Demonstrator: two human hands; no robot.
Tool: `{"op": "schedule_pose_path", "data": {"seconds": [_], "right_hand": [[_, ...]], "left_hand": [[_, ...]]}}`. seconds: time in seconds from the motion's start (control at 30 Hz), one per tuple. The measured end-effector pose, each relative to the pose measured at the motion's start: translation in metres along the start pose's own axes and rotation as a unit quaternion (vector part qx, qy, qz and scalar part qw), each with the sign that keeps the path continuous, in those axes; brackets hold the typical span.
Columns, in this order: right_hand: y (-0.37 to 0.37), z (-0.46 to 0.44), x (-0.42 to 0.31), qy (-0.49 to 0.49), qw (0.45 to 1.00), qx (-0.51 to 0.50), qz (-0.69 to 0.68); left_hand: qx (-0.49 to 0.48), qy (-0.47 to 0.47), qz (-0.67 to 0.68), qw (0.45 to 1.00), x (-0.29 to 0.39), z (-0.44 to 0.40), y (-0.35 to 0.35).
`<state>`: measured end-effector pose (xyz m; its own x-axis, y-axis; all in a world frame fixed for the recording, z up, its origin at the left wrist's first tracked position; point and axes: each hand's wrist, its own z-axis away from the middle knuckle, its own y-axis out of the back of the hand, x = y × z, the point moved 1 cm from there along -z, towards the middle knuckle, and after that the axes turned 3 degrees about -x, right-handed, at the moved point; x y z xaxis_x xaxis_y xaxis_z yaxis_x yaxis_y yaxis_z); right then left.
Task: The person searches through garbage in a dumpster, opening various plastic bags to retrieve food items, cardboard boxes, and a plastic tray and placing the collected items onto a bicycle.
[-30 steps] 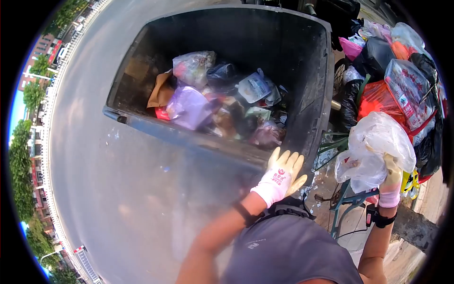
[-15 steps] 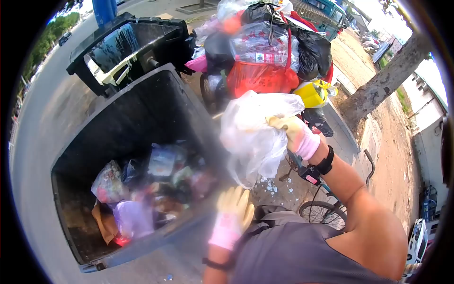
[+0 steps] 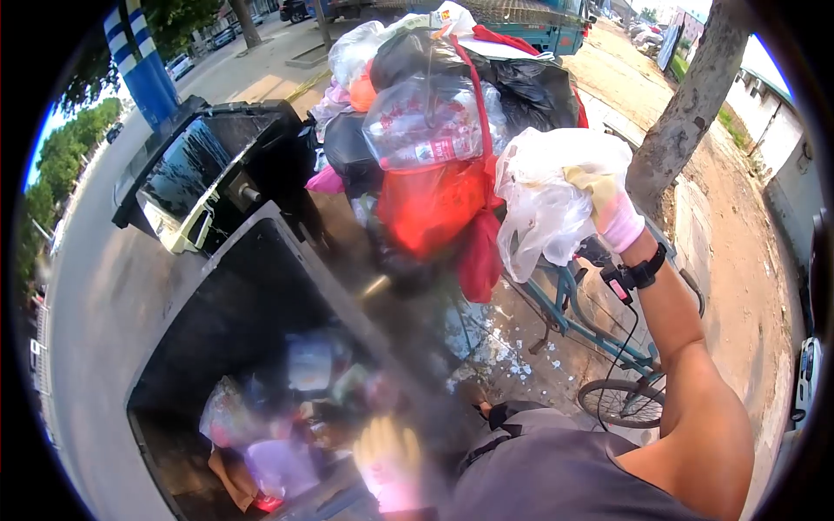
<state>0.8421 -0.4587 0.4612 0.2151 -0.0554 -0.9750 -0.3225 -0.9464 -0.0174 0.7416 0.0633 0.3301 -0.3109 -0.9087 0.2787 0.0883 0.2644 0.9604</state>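
Note:
Raised on the right, my right hand [image 3: 605,201], in a pale yellow glove with a pink cuff, grips a crumpled white plastic bag [image 3: 547,195] that hangs down limply. My left hand [image 3: 387,460], gloved the same way, is over the near rim of a large dark bin [image 3: 234,300]. Its fingers are spread and slightly blurred; whether it touches the rim I cannot tell. Inside the bin lie a purple bag [image 3: 281,467], a clear bag of rubbish [image 3: 228,412], a brown paper piece [image 3: 230,478] and other mixed waste, partly hazy.
A heap of full bags stands ahead, with a red bag [image 3: 430,204] and black bags [image 3: 530,91]. A teal bicycle frame [image 3: 573,317] is on the right, before a tree trunk [image 3: 686,113]. A second dark bin [image 3: 261,165] stands behind the first. White scraps [image 3: 499,352] litter the ground.
My right hand has carried the white plastic bag to the right, towards the heap's right side. My left hand is lower and further left in view. The camera view has shifted too.

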Motion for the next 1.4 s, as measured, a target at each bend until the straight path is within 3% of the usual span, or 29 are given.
{"op": "schedule_pose_path", "data": {"seconds": [0.2,0.3,0.37,0.43,0.53,0.57,0.63,0.7,0.8,0.87,0.97,1.07,1.13,1.2,1.33,1.4], "right_hand": [[0.035,-0.039,0.021,0.057,0.988,0.001,0.146],[0.043,-0.032,0.029,0.086,0.969,-0.092,0.213],[0.036,-0.011,0.030,0.171,0.903,-0.173,0.355],[0.052,0.018,0.078,0.054,0.944,-0.199,0.257],[0.024,0.065,0.120,-0.134,0.978,-0.123,0.105],[0.013,0.075,0.127,-0.190,0.977,-0.077,0.060],[0.015,0.097,0.149,-0.205,0.949,-0.190,0.147],[0.015,0.117,0.191,-0.241,0.936,-0.213,0.145],[0.017,0.167,0.293,-0.405,0.902,-0.127,0.083],[0.014,0.184,0.331,-0.417,0.899,-0.125,0.053],[0.010,0.204,0.395,-0.474,0.844,-0.148,0.204],[0.005,0.196,0.444,-0.481,0.747,-0.215,0.405],[0.012,0.191,0.500,-0.454,0.656,-0.351,0.490],[0.017,0.187,0.528,-0.429,0.611,-0.397,0.534],[0.023,0.166,0.539,-0.498,0.665,-0.253,0.496],[0.026,0.155,0.541,-0.470,0.677,-0.274,0.496]], "left_hand": [[-0.014,0.034,-0.032,0.999,0.005,-0.014,-0.005],[0.004,0.044,-0.049,0.998,0.007,-0.015,-0.010],[0.008,0.048,-0.063,0.997,0.014,-0.019,-0.007],[-0.027,0.066,-0.053,0.996,0.017,-0.024,-0.004],[-0.027,0.062,-0.058,0.996,0.015,-0.025,-0.012],[-0.036,0.066,-0.051,0.996,0.015,-0.028,-0.013],[-0.055,0.064,-0.056,0.995,0.011,-0.026,-0.014],[-0.070,0.062,-0.055,0.994,0.011,-0.029,-0.016],[-0.092,0.068,-0.054,0.992,0.011,-0.032,-0.018],[-0.105,0.073,-0.052,0.990,0.012,-0.032,-0.017],[-0.107,0.069,-0.060,0.990,0.011,-0.034,-0.023],[-0.116,0.069,-0.071,0.988,0.009,-0.036,-0.027],[-0.140,0.084,-0.077,0.984,0.009,-0.039,-0.029],[-0.150,0.091,-0.084,0.981,0.008,-0.038,-0.030],[-0.190,0.123,-0.094,0.969,0.016,-0.046,-0.027],[-0.185,0.119,-0.099,0.970,0.011,-0.042,-0.030]]}}
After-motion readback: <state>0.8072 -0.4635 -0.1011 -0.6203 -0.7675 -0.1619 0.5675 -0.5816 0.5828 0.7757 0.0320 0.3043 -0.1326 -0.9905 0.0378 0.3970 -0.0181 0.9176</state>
